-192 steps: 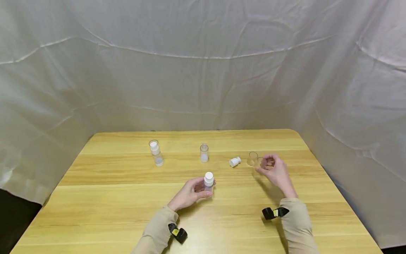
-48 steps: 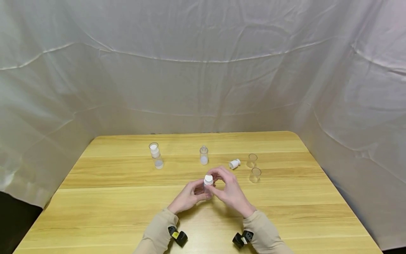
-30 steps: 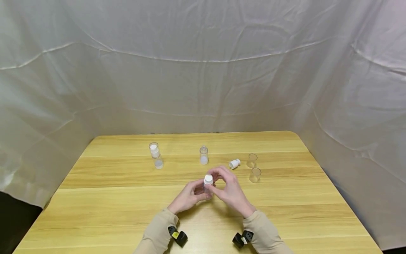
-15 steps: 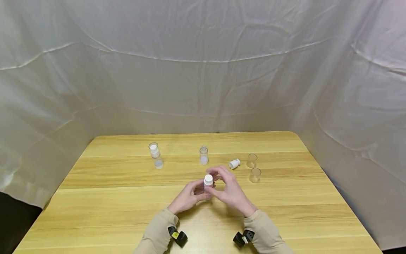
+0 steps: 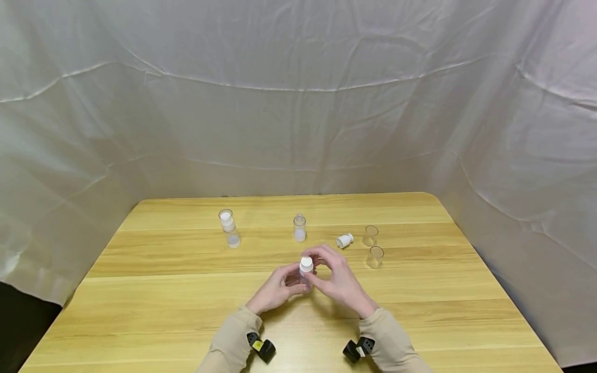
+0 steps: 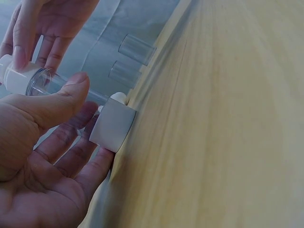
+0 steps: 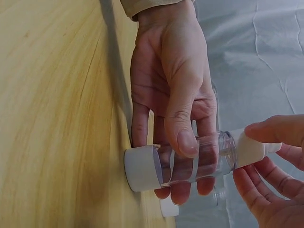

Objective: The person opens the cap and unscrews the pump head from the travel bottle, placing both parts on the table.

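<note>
A clear pump bottle with a white base stands upright on the table between both hands. My left hand wraps its fingers and thumb around the transparent body. At the top, the thumb and fingers of my right hand pinch the white pump head. In the right wrist view, the white collar sits on the bottle's neck, and the base touches the wood. Fingers hide part of the body in the head view.
Behind the hands stands a bottle without a pump. A capped pump bottle is at back left. To the right, a loose white pump head lies near two clear caps. A grey curtain hangs behind the wooden table.
My right hand has let go of a clear cap on the right and come over to the pump head. Lately its fingers shift only slightly there. My left hand keeps its grip.
</note>
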Demonstrator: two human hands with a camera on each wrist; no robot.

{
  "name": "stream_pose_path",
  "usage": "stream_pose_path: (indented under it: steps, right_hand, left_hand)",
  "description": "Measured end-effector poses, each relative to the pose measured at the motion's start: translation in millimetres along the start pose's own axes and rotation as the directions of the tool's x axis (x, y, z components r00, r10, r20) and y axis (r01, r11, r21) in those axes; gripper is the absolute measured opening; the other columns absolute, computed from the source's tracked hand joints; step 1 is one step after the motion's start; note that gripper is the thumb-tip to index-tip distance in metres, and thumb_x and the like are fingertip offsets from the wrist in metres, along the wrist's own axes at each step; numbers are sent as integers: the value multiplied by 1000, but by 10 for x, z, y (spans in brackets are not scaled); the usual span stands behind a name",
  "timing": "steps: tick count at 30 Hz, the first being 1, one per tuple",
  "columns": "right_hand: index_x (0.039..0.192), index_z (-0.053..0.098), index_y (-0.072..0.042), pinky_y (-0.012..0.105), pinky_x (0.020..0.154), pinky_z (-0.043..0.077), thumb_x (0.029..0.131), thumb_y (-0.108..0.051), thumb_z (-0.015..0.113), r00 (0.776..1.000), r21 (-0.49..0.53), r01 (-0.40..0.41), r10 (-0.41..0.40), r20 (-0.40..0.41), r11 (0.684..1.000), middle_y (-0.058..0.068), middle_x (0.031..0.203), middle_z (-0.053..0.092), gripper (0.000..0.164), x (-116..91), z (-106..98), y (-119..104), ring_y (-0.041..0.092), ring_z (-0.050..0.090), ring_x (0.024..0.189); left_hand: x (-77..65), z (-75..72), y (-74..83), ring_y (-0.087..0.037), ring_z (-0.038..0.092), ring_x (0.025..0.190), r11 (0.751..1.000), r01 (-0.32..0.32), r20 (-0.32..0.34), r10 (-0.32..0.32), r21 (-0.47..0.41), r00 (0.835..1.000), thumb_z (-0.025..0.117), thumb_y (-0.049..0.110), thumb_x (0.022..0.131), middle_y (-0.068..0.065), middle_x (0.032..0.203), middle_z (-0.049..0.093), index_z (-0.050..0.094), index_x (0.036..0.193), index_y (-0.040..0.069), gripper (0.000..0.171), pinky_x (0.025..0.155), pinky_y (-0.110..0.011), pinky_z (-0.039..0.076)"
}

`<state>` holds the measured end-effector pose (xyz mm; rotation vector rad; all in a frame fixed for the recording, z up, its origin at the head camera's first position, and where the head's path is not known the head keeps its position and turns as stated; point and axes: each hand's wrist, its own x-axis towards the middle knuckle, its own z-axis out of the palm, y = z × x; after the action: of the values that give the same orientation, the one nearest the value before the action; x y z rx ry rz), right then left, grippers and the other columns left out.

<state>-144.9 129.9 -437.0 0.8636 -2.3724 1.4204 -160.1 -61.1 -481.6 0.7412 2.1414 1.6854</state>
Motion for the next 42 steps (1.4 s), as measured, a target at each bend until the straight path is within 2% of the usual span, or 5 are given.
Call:
stream_pose_path:
  steps: [9,18,27,34,42]
  right_hand:
    - [116,64,-4,30,91,62,79,1,81,999,-1,-42,42,-35,999,9,111,66,41,-7,28,-19,16,65,98]
    - [117,64,-1,32,93,62,78,5,79,999,2,-5,5,-36,1000,13,112,67,42,-3,27,-45,21,66,100]
    - [114,65,-4,30,90,62,79,0,82,996,3,-65,65,-58,998,8,109,66,40,-7,38,-37,15,64,97]
    - [113,66,-3,30,89,63,80,2,79,998,-4,-50,49,-51,999,8,107,68,36,-12,40,-48,16,66,96]
    - [121,62,-3,33,90,62,79,1,81,998,4,-35,36,-48,999,9,109,66,46,3,35,-45,17,63,101]
  left_hand:
    - [5,2,-12,-35,58,132,1000,-8,7,8,-2,1000,69,10,94,-18,140,62,56,140,3,49,116,-39,47]
    - [4,1,-5,-35,60,130,1000,0,1,0,4,1000,69,10,93,-18,140,62,56,139,3,48,115,-38,48]
    - [7,6,-4,-35,59,130,1000,7,1,-7,8,1000,69,11,94,-17,140,62,56,139,4,48,116,-47,46]
    - [5,4,-12,-35,59,130,1000,16,3,-16,-10,1000,69,9,93,-18,140,61,56,140,3,49,116,-42,47]
    - [7,3,-26,-36,58,132,1000,10,4,-10,-4,1000,68,11,94,-19,140,62,56,140,2,48,117,-45,46]
